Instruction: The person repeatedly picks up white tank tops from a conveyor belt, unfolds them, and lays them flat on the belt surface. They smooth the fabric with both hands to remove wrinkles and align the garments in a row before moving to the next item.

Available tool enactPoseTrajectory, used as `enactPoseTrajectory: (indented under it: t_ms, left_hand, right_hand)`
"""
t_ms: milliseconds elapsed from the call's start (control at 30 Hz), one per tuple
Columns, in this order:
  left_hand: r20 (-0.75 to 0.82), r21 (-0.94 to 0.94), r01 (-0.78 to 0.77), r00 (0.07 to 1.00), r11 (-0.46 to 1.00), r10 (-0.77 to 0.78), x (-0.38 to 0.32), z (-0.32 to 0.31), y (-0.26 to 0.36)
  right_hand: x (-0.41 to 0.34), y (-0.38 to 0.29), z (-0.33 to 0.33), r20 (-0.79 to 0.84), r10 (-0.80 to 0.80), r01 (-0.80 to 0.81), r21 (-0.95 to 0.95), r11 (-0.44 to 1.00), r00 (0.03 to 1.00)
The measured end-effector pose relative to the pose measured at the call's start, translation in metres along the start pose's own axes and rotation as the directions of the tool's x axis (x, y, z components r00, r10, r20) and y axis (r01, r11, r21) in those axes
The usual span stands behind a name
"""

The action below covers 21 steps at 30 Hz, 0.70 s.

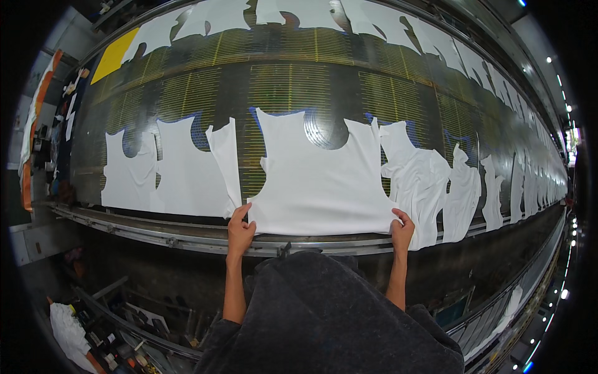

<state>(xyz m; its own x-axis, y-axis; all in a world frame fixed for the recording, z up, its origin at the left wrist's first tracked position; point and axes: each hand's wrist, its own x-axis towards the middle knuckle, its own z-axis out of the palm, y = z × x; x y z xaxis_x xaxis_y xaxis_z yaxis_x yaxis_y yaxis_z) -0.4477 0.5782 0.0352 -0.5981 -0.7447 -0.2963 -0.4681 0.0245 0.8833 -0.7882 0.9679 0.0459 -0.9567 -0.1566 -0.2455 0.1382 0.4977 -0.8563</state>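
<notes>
A white cut shirt panel (322, 187) with a scooped neckline and curved armholes lies on the long dark printing table (233, 93), its lower edge towards me. My left hand (241, 230) pinches the panel's lower left side between thumb and fingers. At the lower right side, my right hand (402, 228) pinches the cloth in the same way. The panel's lower part shows soft creases between the hands. To its left is another white panel (191, 173) with a folded-over right part. A crumpled white panel (418, 177) lies just right of it, hanging past the table's near edge.
A metal rail (154, 236) runs along the table's near edge. More white panels (308, 16) line the far side, beside a yellow sheet (114, 55). Wrinkled panels (461, 187) continue in a row to the right. A white cloth pile (70, 332) is at lower left.
</notes>
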Motion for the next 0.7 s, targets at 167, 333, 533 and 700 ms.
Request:
enactPoseTrajectory:
  t_ms: [167, 333, 533, 700]
  left_hand:
    - [-0.010, 0.022, 0.016, 1.000, 1.000, -0.016, -0.0007, 0.0018, -0.0003]
    - [-0.060, 0.137, -0.077, 0.994, 0.988, 0.086, -0.0011, 0.0061, -0.0031]
    - [-0.075, 0.167, -0.103, 0.990, 0.980, 0.117, -0.0022, 0.0093, -0.0035]
    - [-0.079, 0.087, -0.017, 0.997, 0.996, 0.024, -0.0062, 0.0095, -0.0090]
  right_hand:
    - [-0.0014, 0.0013, -0.0015, 0.021, 0.050, -0.050, -0.019, 0.999, 0.999]
    - [-0.0020, 0.0001, 0.0008, 0.016, 0.087, -0.086, -0.024, 0.996, 0.996]
    - [-0.0009, 0.0000, 0.0036, 0.010, 0.091, -0.090, -0.046, 0.995, 0.996]
    - [0.0001, 0.0052, -0.0027, 0.058, -0.002, 0.003, -0.025, 1.000, 0.998]
